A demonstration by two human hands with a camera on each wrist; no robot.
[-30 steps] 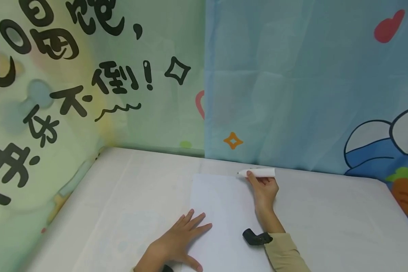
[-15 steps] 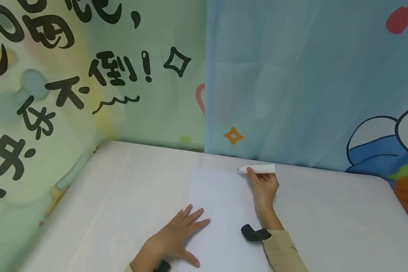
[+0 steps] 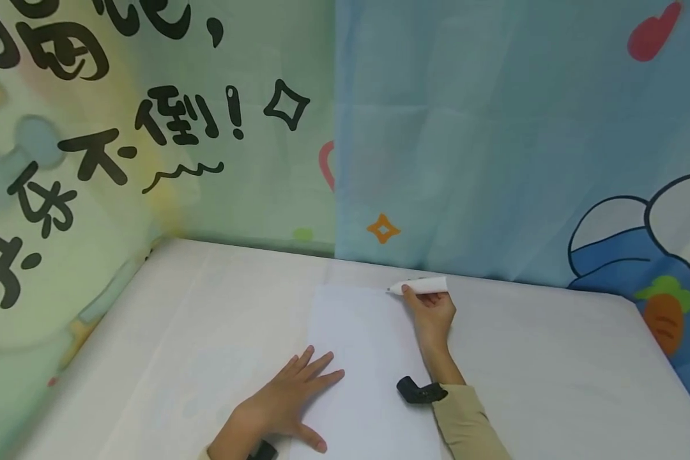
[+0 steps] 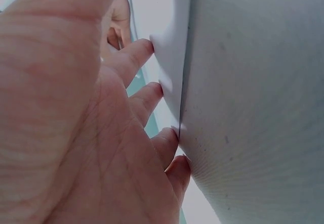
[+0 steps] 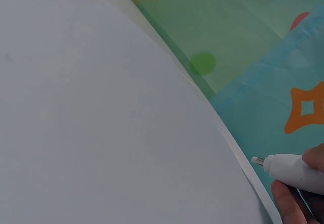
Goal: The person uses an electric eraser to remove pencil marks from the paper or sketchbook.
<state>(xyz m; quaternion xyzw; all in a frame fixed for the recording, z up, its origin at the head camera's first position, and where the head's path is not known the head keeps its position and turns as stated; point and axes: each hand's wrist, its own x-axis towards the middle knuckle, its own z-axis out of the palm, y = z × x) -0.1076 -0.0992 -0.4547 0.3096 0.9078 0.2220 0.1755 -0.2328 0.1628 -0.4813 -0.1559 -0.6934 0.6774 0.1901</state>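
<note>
A blank white sheet of paper [image 3: 368, 358] lies on the white table. My left hand [image 3: 284, 396] rests on its left side with spread fingers. In the left wrist view, the fingertips [image 4: 167, 138] touch down near the paper's edge. At the far right corner of the sheet, my right hand [image 3: 435, 319] pinches a white pen-like electric eraser [image 3: 431, 285], held nearly level with its tip to the left. The right wrist view shows the eraser's metal collar and small pale tip [image 5: 257, 160]; fingers cover part of its body.
The white tabletop [image 3: 552, 370] reaches back to a blue backdrop [image 3: 494, 160] and a green one [image 3: 253, 211] with black lettering. A black wrist strap piece [image 3: 420, 391] sits by the right sleeve [image 3: 468, 421].
The head view has tilted and turned slightly, shifting the whole scene. Both hands keep the same place on the paper, and the right still holds the electric eraser.
</note>
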